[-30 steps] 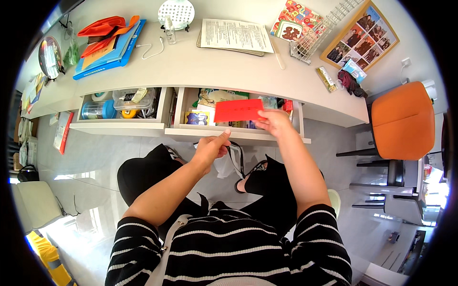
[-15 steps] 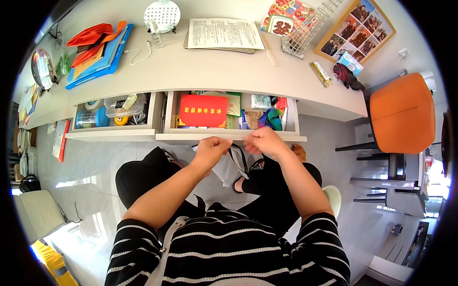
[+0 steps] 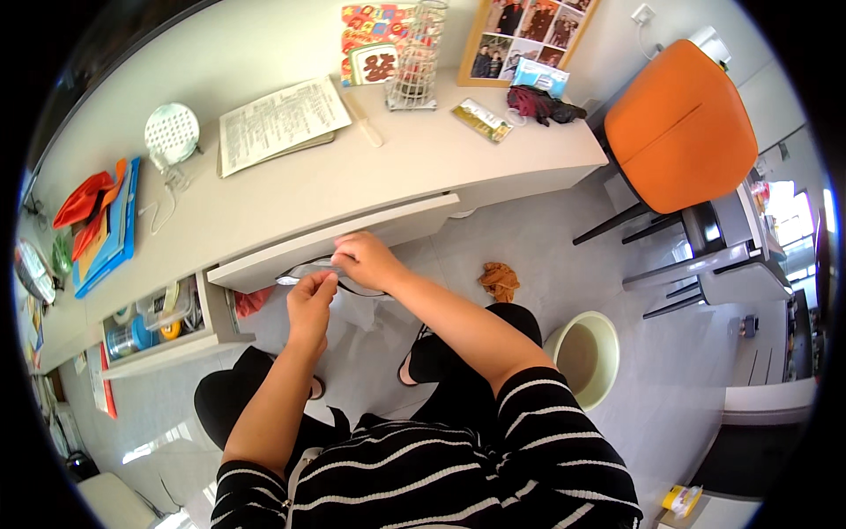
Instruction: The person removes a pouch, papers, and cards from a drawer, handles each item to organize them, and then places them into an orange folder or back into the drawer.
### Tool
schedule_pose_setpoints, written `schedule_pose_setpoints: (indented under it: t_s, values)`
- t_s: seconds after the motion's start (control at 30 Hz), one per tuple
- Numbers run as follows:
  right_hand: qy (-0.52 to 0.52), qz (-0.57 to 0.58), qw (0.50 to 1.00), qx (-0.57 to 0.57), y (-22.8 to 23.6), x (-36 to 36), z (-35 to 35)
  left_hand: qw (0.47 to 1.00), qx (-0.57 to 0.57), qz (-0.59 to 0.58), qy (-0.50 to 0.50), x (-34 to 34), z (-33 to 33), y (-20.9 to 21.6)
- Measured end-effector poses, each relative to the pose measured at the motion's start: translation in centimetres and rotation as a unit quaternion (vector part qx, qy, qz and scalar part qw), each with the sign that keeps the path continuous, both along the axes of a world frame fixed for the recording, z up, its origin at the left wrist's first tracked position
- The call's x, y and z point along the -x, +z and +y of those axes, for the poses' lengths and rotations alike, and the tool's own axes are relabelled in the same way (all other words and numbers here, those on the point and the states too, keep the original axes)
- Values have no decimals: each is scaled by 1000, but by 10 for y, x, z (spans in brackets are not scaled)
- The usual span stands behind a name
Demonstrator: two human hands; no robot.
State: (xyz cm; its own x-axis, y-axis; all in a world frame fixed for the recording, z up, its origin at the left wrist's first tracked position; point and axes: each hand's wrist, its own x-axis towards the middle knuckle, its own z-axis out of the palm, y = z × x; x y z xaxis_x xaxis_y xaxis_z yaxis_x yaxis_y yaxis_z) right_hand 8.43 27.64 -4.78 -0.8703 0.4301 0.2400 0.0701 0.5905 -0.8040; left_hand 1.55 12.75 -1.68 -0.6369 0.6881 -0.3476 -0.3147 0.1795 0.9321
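Note:
In front of the right drawer (image 3: 348, 238), my two hands are close together over a clear plastic bag (image 3: 356, 310) with a black strap or edging. My left hand (image 3: 310, 304) is closed, its fingertips pinched at the top of the bag. Just above it and to its right, my right hand (image 3: 366, 263) is curled with fingers together on the dark edging; its fingertips are partly hidden. The bag hangs down between my knees. The right drawer looks pushed mostly in, with a pinkish-red cloth or bag (image 3: 254, 302) showing below its left end.
The left drawer (image 3: 169, 331) stands open with containers and tape inside. On the desk (image 3: 291, 189) are papers (image 3: 282, 123), folders (image 3: 110, 238) and a wire rack (image 3: 414, 62). A pale bucket (image 3: 584, 360) and a brown cloth (image 3: 500, 281) are on the floor. An orange chair (image 3: 679, 123) stands right.
The right drawer, open before with its contents showing, is now pushed in. My view has turned right. My hands have come closer together around the top of the bag.

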Motion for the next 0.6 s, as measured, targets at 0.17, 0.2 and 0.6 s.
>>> schedule_pose_setpoints:
  t_s: [0.17, 0.2, 0.6]
  values:
    - [-4, 41, 998, -43, -9, 5, 10, 1000, -15, 2, 14, 1, 18, -12]
    - [-3, 32, 999, -39, -13, 4, 12, 1000, -18, 0, 17, 1, 21, -15]
    - [100, -103, 982, 126, 60, -10, 61, 998, -40, 18, 39, 0, 41, -21]
